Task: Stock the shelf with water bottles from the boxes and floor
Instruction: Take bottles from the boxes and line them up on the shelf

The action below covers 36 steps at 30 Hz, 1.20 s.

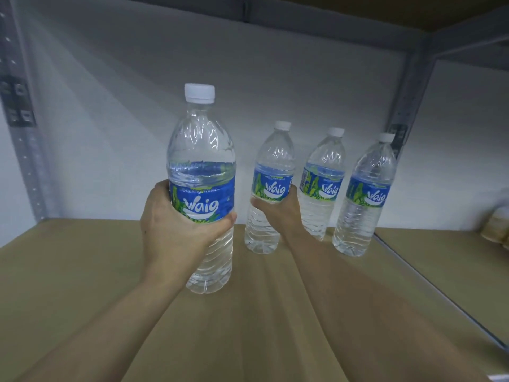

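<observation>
Gripping the near bottle upright in the left hand, fingers curled round its label, over the shelf's middle — base touching or just above, cannot tell. Clasping a second bottle under its label in the right hand, farther back on the shelf. Standing beside it toward the shelf's right end — third bottle, fourth bottle.

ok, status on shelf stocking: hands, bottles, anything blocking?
Left hand grips near bottle, upright. Right hand grips back-row bottle on shelf board, beside two standing bottles. No obstruction seen.
</observation>
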Available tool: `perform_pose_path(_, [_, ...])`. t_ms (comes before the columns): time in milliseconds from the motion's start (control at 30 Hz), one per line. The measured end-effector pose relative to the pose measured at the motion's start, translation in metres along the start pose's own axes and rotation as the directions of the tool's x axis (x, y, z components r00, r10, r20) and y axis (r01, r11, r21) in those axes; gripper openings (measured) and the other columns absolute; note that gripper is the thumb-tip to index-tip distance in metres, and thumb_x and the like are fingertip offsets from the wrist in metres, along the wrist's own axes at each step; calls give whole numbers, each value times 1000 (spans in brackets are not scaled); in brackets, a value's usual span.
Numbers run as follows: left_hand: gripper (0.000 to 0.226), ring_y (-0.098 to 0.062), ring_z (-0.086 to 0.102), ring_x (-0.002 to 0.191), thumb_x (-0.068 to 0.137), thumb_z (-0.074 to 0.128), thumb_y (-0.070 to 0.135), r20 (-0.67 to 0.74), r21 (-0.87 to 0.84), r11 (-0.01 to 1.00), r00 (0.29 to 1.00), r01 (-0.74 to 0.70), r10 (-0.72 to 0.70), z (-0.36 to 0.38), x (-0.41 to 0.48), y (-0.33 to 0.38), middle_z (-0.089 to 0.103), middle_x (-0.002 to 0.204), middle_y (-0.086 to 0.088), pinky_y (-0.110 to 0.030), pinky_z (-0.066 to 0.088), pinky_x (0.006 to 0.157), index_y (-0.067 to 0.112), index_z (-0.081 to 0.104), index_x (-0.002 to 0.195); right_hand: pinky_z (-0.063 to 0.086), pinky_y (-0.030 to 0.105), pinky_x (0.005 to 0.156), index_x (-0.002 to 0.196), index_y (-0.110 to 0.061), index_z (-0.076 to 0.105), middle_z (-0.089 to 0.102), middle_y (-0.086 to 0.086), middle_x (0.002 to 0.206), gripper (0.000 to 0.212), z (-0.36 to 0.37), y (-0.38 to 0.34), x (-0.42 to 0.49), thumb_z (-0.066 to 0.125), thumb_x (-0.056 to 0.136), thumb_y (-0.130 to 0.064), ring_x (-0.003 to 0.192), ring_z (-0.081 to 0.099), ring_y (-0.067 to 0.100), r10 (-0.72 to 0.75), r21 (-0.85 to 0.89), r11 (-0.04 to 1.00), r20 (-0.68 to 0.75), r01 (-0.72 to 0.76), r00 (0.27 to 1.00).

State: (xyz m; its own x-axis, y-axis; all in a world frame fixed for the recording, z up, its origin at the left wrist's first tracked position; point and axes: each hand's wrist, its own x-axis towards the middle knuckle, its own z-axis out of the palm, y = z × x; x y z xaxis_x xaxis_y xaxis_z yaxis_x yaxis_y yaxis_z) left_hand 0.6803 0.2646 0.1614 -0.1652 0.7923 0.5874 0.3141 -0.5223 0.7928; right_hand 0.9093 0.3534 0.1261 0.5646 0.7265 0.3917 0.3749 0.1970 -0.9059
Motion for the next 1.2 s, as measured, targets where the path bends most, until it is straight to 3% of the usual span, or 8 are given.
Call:
perform_pose_path(233, [72,-5,59,83,45,93,41,-13,0,1000,1000,-14,14,3,1,-3,60,96,7,-11,39,63,22,52,102,59,25,75,121,-10,51,67,-2,105,77,4,0,3,92,58,-27,88,67,7,15,-8,1000,-34,-15,999])
perform_pose_path(333, [71,-10,59,85,45,93,41,-37,-2,1000,999,-15,14,4,3,-6,60,96,5,-12,40,63,22,52,101,48,4,63,124,-11,44,60,-8,102,75,3,-1,-1,90,65,-16,84,59,-3,0,5,1000,-29,0,1000])
perform_pose_path(433, [71,-11,59,85,45,92,42,-53,-4,1000,999,-9,8,7,5,-8,61,97,4,-12,40,63,22,52,101,43,0,60,129,-12,39,56,-9,103,80,3,1,-4,89,67,-13,84,56,-6,12,2,1000,-17,-12,1000])
perform_pose_path(633, [76,-12,61,87,44,92,42,-35,-5,1000,999,-19,19,19,6,-9,60,99,4,-20,46,69,20,53,105,39,36,109,153,-15,22,45,-1,148,107,-10,4,-28,85,71,-45,134,46,21,186,-141,976,127,-168,974])
perform_pose_path(800, [74,-13,59,87,44,92,41,-33,-13,1000,999,-19,19,38,10,-11,59,98,1,-17,42,68,18,54,102,41,31,97,144,-20,40,53,-2,139,67,-24,25,-73,65,86,-42,128,51,22,226,-485,870,231,-89,946])
perform_pose_path(900, [74,-13,58,89,44,91,41,-32,-10,999,999,-33,33,52,17,-15,58,99,1,-21,44,72,18,53,103,41,34,97,128,-14,54,54,4,133,44,-39,34,-95,50,94,-41,123,51,25,167,-721,688,265,81,950])
perform_pose_path(1000, [75,-12,54,88,45,91,39,-17,7,999,999,-38,38,66,28,-18,57,101,0,-25,45,76,17,52,105,34,36,108,133,-16,53,49,0,140,54,-47,43,-106,41,95,-53,132,41,21,152,-801,576,301,163,942])
perform_pose_path(1200, [78,-8,46,83,47,92,34,-37,34,999,999,-27,29,89,56,-29,53,103,-1,-22,41,76,12,53,110,31,34,109,133,-20,51,46,-5,140,57,-46,55,-105,38,93,-59,133,38,17,73,-810,541,312,225,947])
